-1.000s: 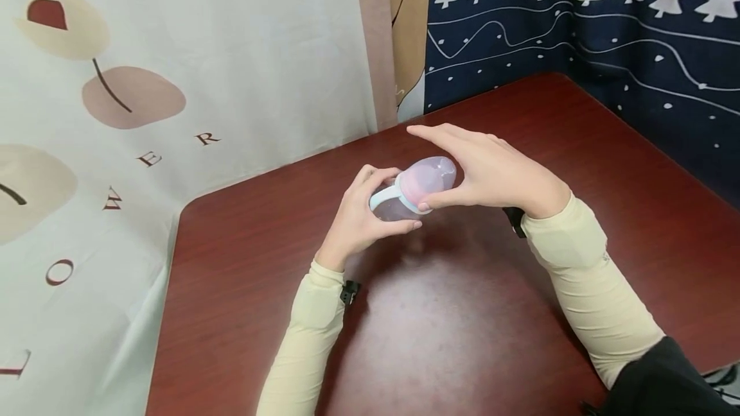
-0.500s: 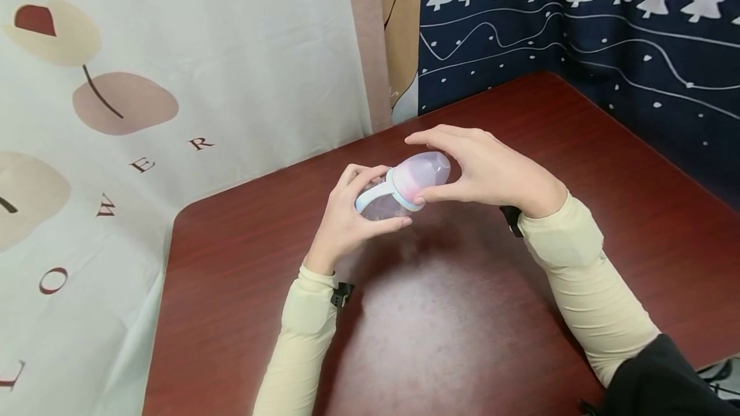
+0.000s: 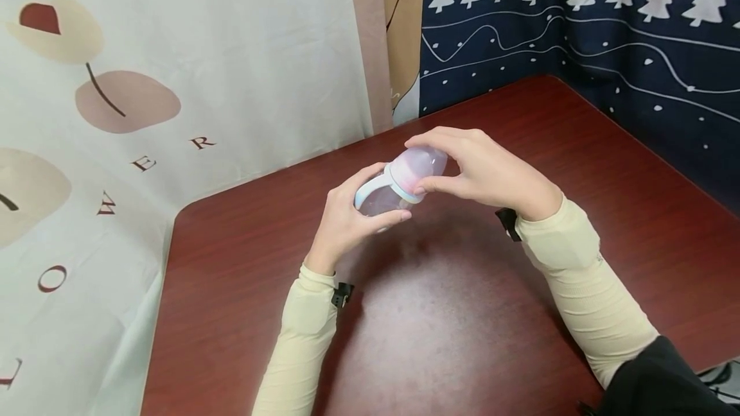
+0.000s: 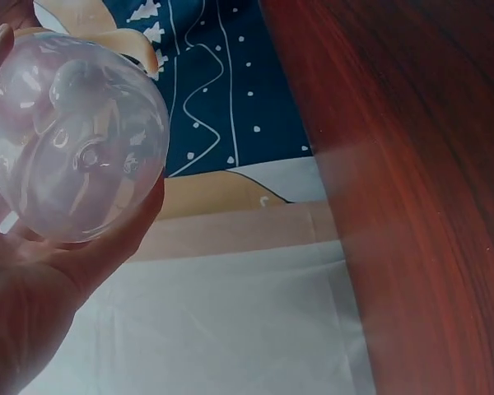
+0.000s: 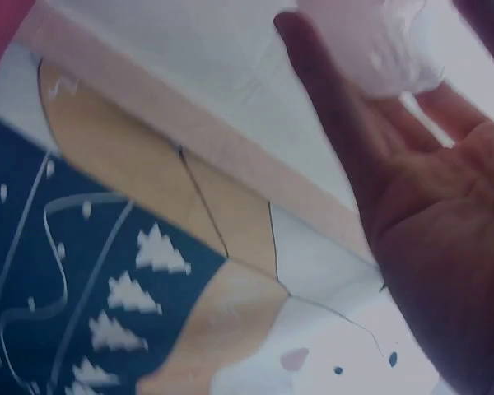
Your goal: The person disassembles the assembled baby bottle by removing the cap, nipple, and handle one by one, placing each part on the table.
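A clear baby bottle [image 3: 380, 203] with a pale blue handle [image 3: 370, 189] and a pinkish-lilac domed cap [image 3: 421, 164] is tilted above the table, cap end toward the upper right. My left hand [image 3: 341, 226] grips its body, thumb along the near side. Around the cap curves my right hand [image 3: 491, 169], thumb at the collar and fingers over the top. In the left wrist view the round base of the bottle [image 4: 82, 156] faces the camera. The right wrist view shows the translucent cap [image 5: 391, 49] between the thumb and fingers, cut off by the top edge.
A reddish-brown wooden table [image 3: 243, 300] lies under both hands. A white curtain [image 3: 260, 69] with printed letters hangs along its left and back side, and a navy curtain [image 3: 613, 76] with white trees along the right.
My right hand's fingers have come down from above onto the cap. The left hand and bottle have shifted slightly left in the head view, and the bottle has turned a little.
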The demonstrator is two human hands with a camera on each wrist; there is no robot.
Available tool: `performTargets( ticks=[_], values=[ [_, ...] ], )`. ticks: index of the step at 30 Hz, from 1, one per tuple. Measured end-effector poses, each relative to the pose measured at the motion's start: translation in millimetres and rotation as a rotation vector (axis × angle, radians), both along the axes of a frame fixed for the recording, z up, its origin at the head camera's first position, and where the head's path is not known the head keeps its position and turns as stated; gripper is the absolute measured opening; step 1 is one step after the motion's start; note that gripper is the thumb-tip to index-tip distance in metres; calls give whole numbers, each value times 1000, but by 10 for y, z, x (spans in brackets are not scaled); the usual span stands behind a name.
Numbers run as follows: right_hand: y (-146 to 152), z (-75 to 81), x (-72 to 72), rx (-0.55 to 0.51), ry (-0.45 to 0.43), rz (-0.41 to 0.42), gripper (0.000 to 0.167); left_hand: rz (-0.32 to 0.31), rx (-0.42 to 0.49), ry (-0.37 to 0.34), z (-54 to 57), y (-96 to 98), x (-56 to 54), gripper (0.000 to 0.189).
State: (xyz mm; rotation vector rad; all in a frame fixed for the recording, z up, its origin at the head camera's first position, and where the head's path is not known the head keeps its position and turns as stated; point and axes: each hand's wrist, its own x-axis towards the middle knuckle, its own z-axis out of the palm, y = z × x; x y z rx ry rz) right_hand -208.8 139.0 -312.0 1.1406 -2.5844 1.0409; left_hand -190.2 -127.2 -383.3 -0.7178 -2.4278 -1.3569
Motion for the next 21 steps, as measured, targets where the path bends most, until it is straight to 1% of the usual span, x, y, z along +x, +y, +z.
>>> performTargets(
  ticks=[5,8,12,16,21],
  values=[
    [-84,-14,27,-60,28,-30,57,27,9,12,17,-2,9,72],
    [-133,-12,54,-76,10,-60,57,39,6,14,26,-8,14,72],
    [-185,-9,103,-72,-11,-104,57,41,-2,22,36,-23,18,71],
    [-226,-4,142,-63,3,-146,57,36,-10,39,40,-39,2,71],
    [-283,-10,169,-57,8,-240,57,70,-48,75,35,-35,-4,70]
  ],
)
